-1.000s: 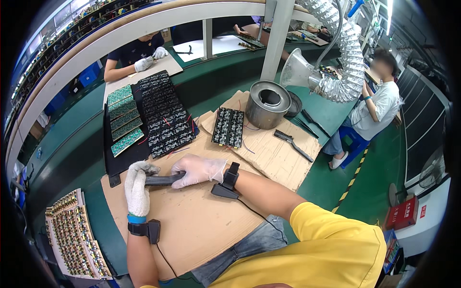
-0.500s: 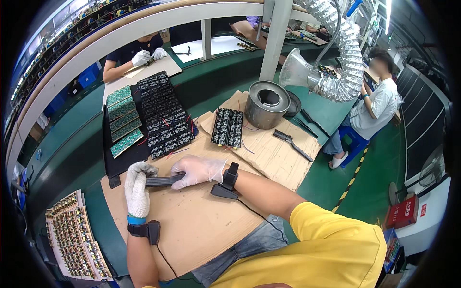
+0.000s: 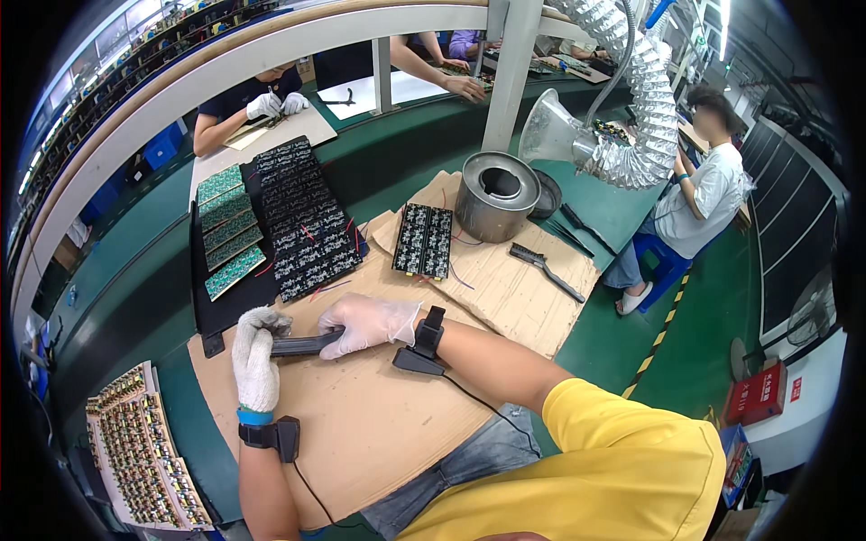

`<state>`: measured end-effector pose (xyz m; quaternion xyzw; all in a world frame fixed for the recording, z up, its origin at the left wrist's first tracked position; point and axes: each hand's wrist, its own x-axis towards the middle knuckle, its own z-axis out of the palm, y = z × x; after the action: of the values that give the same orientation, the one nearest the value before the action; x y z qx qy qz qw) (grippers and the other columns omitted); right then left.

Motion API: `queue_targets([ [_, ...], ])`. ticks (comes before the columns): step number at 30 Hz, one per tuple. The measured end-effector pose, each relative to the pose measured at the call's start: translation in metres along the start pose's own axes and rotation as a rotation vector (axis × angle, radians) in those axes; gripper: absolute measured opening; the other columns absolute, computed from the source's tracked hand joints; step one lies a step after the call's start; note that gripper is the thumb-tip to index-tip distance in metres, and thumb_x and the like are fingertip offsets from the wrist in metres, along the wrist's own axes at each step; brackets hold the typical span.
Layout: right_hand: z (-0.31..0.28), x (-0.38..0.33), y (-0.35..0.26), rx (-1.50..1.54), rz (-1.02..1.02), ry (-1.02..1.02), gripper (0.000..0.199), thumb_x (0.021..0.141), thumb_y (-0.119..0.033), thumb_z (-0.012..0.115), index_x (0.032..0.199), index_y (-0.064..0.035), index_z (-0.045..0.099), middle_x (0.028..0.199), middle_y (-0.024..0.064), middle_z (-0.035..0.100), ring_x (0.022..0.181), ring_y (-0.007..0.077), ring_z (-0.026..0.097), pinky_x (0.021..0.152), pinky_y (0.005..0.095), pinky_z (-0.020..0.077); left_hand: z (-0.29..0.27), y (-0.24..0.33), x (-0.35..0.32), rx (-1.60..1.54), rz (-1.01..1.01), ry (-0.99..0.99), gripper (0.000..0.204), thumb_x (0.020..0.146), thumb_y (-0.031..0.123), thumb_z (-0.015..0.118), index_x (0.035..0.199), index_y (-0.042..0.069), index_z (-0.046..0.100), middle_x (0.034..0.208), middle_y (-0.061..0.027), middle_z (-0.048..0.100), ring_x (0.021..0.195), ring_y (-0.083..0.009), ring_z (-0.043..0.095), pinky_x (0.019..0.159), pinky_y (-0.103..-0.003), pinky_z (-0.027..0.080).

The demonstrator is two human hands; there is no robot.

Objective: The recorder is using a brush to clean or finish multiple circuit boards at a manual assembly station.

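My left hand [image 3: 258, 359], in a white knitted glove, has its fingers wrapped round one end of a long dark grey bar-shaped piece [image 3: 305, 345]. At the other end, my right hand [image 3: 372, 325], in a thin translucent glove, grips the same piece. It lies roughly level just above a cardboard sheet [image 3: 352, 433]; its exact kind cannot be made out. Beyond my right hand a black circuit board panel [image 3: 422, 240] rests on more cardboard. To its right lies a black-bristled brush [image 3: 547, 270], in front of a round metal can [image 3: 498, 200].
Black board panels [image 3: 307, 221] and green circuit boards [image 3: 233, 221] lie far left. A populated board batch [image 3: 144, 451] sits near left. A fume hose [image 3: 645, 117] hangs over the far right. Co-workers sit across and at right; a metal post [image 3: 512, 81] stands between.
A co-worker's arm at the far bench has come down, its hand now near the metal post. My hands keep their hold on the dark piece; the view has shifted slightly.
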<state>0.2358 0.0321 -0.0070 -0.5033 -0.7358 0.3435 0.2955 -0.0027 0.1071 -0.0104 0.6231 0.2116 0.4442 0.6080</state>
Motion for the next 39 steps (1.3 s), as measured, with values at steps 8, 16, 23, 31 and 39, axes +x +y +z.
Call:
queue_targets([
  [8,0.003,0.002,0.000,-0.037,-0.029,0.017,0.037,0.086,-0.037,0.082,0.098,-0.0017,0.076,0.079,0.0140,0.072,0.071,0.0258,0.069,0.068,0.0393,0.0534,-0.004,0.000,-0.001,0.052,0.026,-0.005,0.025,0.100,0.000,0.045,0.119,0.000,0.062,0.112,-0.0089,0.064,0.106,-0.0196,0.065,0.099,-0.036,0.053],
  [16,0.002,0.003,0.000,-0.065,-0.031,0.027,0.037,0.087,-0.037,0.082,0.097,-0.0016,0.076,0.079,0.0152,0.072,0.071,0.0281,0.069,0.069,0.0406,0.0536,-0.004,-0.001,0.001,0.072,0.017,0.048,0.018,0.102,0.002,0.049,0.114,0.002,0.062,0.109,-0.0082,0.065,0.100,-0.0187,0.065,0.098,-0.035,0.052],
  [23,-0.003,0.000,-0.006,0.038,0.068,0.002,0.042,0.084,-0.040,0.081,0.103,-0.0030,0.079,0.089,0.0170,0.076,0.083,0.0324,0.072,0.077,0.0422,0.0558,0.001,-0.002,0.005,0.141,0.032,0.104,0.013,0.105,0.008,0.053,0.110,0.002,0.063,0.102,-0.0069,0.065,0.097,-0.0181,0.065,0.095,-0.034,0.051],
  [31,0.008,0.007,-0.004,-0.050,0.006,0.010,0.042,0.086,-0.042,0.081,0.104,-0.0032,0.079,0.091,0.0186,0.076,0.086,0.0327,0.073,0.081,0.0413,0.0563,-0.003,0.008,-0.010,0.215,-0.032,0.093,0.021,0.108,0.015,0.049,0.108,0.001,0.064,0.099,-0.0067,0.066,0.095,-0.0163,0.064,0.092,-0.033,0.051],
  [39,-0.002,0.005,-0.010,-0.040,0.131,0.002,0.045,0.088,-0.046,0.081,0.096,-0.0020,0.077,0.083,0.0146,0.072,0.076,0.0237,0.066,0.075,0.0376,0.0531,-0.002,0.007,-0.001,0.349,0.055,0.087,0.023,0.112,0.017,0.049,0.110,0.001,0.066,0.099,-0.0061,0.069,0.096,-0.0149,0.065,0.092,-0.030,0.051],
])
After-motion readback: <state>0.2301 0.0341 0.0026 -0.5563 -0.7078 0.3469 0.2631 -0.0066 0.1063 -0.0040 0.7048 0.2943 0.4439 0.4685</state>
